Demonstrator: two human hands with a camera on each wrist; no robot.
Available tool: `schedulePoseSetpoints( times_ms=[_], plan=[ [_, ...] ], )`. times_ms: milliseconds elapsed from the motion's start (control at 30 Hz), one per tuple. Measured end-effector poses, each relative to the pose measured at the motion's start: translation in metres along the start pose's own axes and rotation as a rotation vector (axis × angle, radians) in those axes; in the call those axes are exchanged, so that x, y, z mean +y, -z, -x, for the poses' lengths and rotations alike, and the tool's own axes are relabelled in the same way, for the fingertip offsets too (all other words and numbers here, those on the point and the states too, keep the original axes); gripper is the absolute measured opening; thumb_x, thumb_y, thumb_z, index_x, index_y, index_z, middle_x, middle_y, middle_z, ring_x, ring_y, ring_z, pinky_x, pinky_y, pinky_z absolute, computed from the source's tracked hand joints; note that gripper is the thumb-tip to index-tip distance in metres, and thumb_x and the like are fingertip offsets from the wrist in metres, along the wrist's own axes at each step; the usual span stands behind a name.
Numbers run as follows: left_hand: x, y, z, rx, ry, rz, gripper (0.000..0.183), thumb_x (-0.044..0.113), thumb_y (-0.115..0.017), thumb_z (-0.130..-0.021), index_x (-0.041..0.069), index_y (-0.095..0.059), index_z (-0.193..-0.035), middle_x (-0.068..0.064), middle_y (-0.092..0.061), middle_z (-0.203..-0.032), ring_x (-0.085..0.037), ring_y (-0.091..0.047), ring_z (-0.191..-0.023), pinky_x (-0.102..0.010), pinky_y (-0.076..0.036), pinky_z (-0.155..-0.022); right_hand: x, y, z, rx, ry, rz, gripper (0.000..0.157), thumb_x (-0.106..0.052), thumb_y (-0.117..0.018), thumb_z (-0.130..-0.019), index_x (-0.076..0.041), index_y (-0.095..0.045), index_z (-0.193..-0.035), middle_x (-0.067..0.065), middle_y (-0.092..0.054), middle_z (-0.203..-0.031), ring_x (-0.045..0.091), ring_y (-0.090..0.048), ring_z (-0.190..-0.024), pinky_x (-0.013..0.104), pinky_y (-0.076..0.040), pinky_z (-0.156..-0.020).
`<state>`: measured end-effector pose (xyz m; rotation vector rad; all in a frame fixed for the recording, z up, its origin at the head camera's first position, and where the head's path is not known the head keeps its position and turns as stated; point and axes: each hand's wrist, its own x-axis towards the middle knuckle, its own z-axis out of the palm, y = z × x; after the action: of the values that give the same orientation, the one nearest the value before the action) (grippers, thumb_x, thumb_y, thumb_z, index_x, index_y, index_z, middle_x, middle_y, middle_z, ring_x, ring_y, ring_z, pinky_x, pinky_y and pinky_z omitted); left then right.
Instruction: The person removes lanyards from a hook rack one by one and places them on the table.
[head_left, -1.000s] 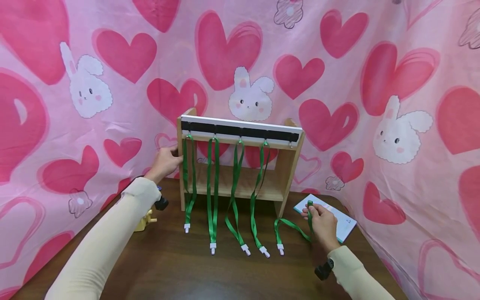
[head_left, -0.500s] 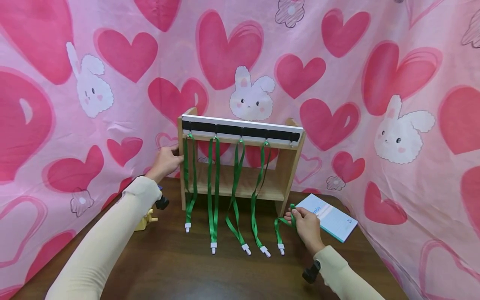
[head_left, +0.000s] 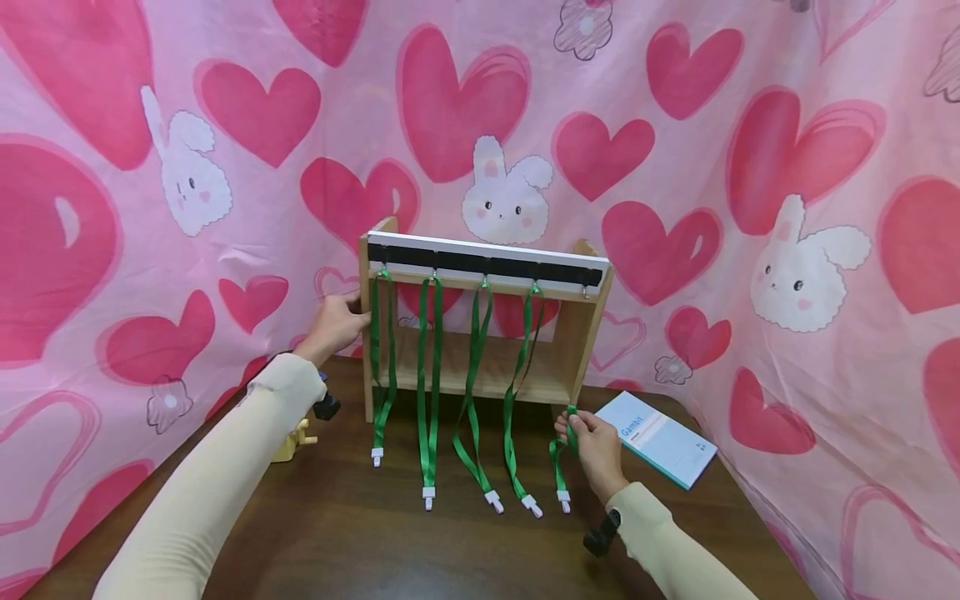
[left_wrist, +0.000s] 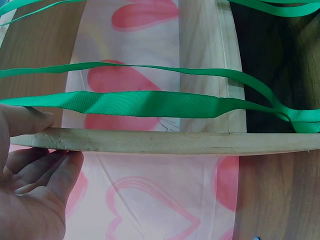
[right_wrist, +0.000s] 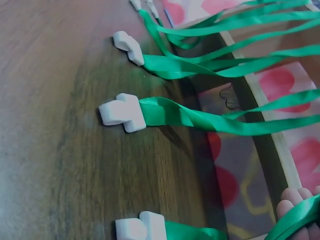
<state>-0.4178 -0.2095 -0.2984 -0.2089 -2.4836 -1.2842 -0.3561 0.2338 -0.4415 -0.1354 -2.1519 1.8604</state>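
My left hand (head_left: 335, 325) grips the left side panel of a small wooden shelf (head_left: 591, 333); in the left wrist view the thumb lies on one face of the panel edge (left_wrist: 165, 141) and the fingers on the other. My right hand (head_left: 597, 454) pinches the looped upper part of a green lanyard (head_left: 556, 461), whose white clip (head_left: 564, 500) lies on the table. Several more green lanyards (head_left: 423, 375) hang from hooks on the black strip (head_left: 487, 265) across the shelf top. The rightmost hook (head_left: 586, 292) bears no lanyard.
A pale blue and white notebook (head_left: 663, 440) lies on the brown table (head_left: 360, 542), right of my right hand. Partly behind the left forearm stands a yellow object (head_left: 292, 442). A pink curtain (head_left: 675, 50) with hearts and rabbits surrounds the table.
My right hand has moved left with the lanyard, from over the notebook toward the shelf's lower right corner, leaving more of the notebook visible. The left hand keeps its grip on the side panel.
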Motion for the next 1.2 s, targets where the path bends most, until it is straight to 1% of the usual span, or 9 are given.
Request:
schedulePoseSetpoints(
  times_ms=[133, 300, 433, 600, 667, 733, 867, 1033, 1200],
  plan=[
    [0.001, 0.0, 0.0, -0.009, 0.001, 0.012, 0.057, 0.021, -0.063, -0.099, 0.007, -0.046, -0.151, -0.023, -0.061, -0.141, -0.03, -0.062, -0.113, -0.048, -0.056, -0.101, 0.003, 0.002, -0.004, 0.062, -0.005, -0.019, 0.032, -0.013, -0.059, -0.102, 0.01, -0.067, -0.124, 0.025, -0.074, -0.113, 0.014, -0.076, -0.086, 0.025, -0.063, -0.074],
    [0.001, 0.0, 0.0, 0.0, 0.002, -0.003, 0.057, 0.022, -0.063, -0.099, 0.007, -0.047, -0.151, -0.023, -0.061, -0.14, -0.03, -0.062, -0.113, -0.05, -0.055, -0.102, 0.008, 0.007, -0.01, 0.121, -0.033, 0.013, 0.033, -0.016, -0.06, -0.102, 0.008, -0.069, -0.123, 0.02, -0.077, -0.109, 0.013, -0.076, -0.081, 0.02, -0.061, -0.067],
    [0.0, 0.0, 0.0, 0.003, 0.006, -0.013, 0.058, 0.022, -0.064, -0.099, 0.007, -0.046, -0.151, -0.023, -0.061, -0.141, -0.03, -0.062, -0.112, -0.05, -0.055, -0.101, 0.012, 0.008, -0.014, 0.127, -0.059, 0.023, 0.032, -0.017, -0.06, -0.102, 0.006, -0.07, -0.123, 0.016, -0.078, -0.108, 0.013, -0.076, -0.083, 0.021, -0.061, -0.068],
    [0.0, 0.0, -0.001, 0.0, 0.006, -0.005, 0.058, 0.022, -0.064, -0.099, 0.006, -0.046, -0.151, -0.024, -0.061, -0.141, -0.031, -0.061, -0.118, -0.05, -0.054, -0.103, 0.016, 0.007, -0.016, 0.126, -0.072, 0.078, 0.034, -0.019, -0.06, -0.102, 0.005, -0.069, -0.124, 0.02, -0.075, -0.113, 0.018, -0.077, -0.089, 0.019, -0.06, -0.07],
    [0.0, -0.001, -0.001, 0.002, 0.002, -0.006, 0.058, 0.022, -0.064, -0.098, 0.005, -0.047, -0.151, -0.024, -0.061, -0.141, -0.032, -0.061, -0.12, -0.05, -0.053, -0.104, 0.017, 0.007, -0.016, 0.142, -0.072, 0.143, 0.035, -0.022, -0.061, -0.102, 0.003, -0.071, -0.123, 0.02, -0.075, -0.113, 0.019, -0.076, -0.09, 0.023, -0.061, -0.076],
    [0.0, -0.001, -0.002, 0.004, 0.002, -0.005, 0.058, 0.022, -0.064, -0.098, 0.005, -0.047, -0.15, -0.024, -0.061, -0.141, -0.032, -0.061, -0.12, -0.05, -0.053, -0.104, 0.019, 0.007, -0.016, 0.162, -0.072, 0.212, 0.034, -0.024, -0.062, -0.101, 0.0, -0.073, -0.122, 0.019, -0.076, -0.113, 0.02, -0.074, -0.098, 0.031, -0.059, -0.088],
    [0.0, -0.001, -0.001, 0.005, -0.001, -0.007, 0.057, 0.022, -0.064, -0.098, 0.005, -0.048, -0.15, -0.024, -0.061, -0.14, -0.033, -0.062, -0.12, -0.05, -0.053, -0.104, 0.021, 0.006, -0.014, 0.173, -0.067, 0.286, 0.033, -0.026, -0.062, -0.101, -0.002, -0.074, -0.121, 0.019, -0.074, -0.116, 0.034, -0.064, -0.12, 0.049, -0.047, -0.107],
    [0.0, 0.0, 0.0, 0.0, 0.001, 0.0, 0.057, 0.021, -0.063, -0.099, 0.005, -0.046, -0.151, -0.024, -0.06, -0.142, -0.033, -0.061, -0.12, -0.05, -0.053, -0.104, 0.024, 0.006, -0.012, 0.163, -0.085, 0.324, 0.035, -0.029, -0.061, -0.101, -0.004, -0.073, -0.123, 0.018, -0.074, -0.119, 0.039, -0.056, -0.13, 0.054, -0.04, -0.113],
    [0.0, 0.0, -0.001, -0.001, 0.004, -0.002, 0.057, 0.022, -0.063, -0.099, 0.005, -0.046, -0.151, -0.024, -0.059, -0.143, -0.032, -0.062, -0.116, -0.048, -0.056, -0.102, 0.027, 0.007, -0.009, 0.141, -0.103, 0.3, 0.034, -0.027, -0.06, -0.102, -0.004, -0.073, -0.124, 0.015, -0.076, -0.114, 0.037, -0.059, -0.128, 0.054, -0.041, -0.112]
  ],
)
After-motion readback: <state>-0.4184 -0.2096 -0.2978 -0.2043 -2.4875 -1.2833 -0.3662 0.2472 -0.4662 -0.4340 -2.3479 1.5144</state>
